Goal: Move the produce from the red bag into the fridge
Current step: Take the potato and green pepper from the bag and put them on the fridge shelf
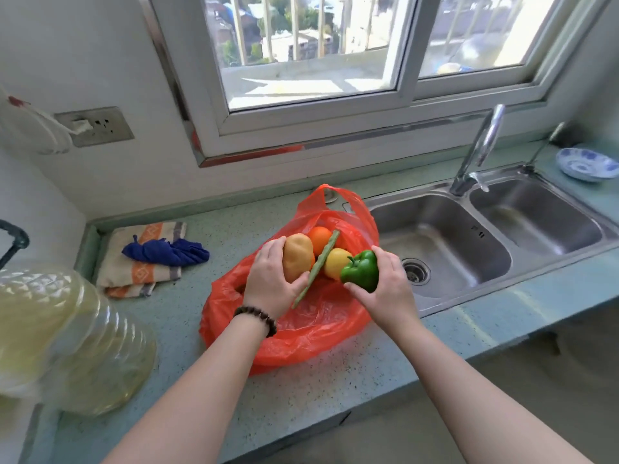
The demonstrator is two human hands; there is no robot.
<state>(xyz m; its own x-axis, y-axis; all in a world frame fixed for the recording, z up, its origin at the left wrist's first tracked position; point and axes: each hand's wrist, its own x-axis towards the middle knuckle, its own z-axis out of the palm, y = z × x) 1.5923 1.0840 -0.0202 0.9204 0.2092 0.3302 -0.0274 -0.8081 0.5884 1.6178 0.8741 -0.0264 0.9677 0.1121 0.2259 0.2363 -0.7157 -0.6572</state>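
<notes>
Head view: both hands held produce over the open red bag [311, 333] on the speckled green counter [214, 376].

The left hand [271, 283], a bead bracelet [256, 318] on its wrist, curled its fingers and thumb round a potato [296, 257] and a long green bean [316, 269] that slanted across the bag's mouth. The right hand [388, 289] gripped a green bell pepper [361, 270] from below and from the right side. Between the two hands, an orange [320, 239] and a yellow fruit [335, 262] sat in the bag, just beyond the bean. The bag lay just left of a steel double sink [469, 242], whose tap [479, 149] stood at the far rim. A folded striped towel [140, 276] with a blue cloth [167, 252] on it lay well to the left, and a large clear oil jug [67, 336] stood at the near left. A blue-and-white bowl [586, 164] rested at the far right.
</notes>
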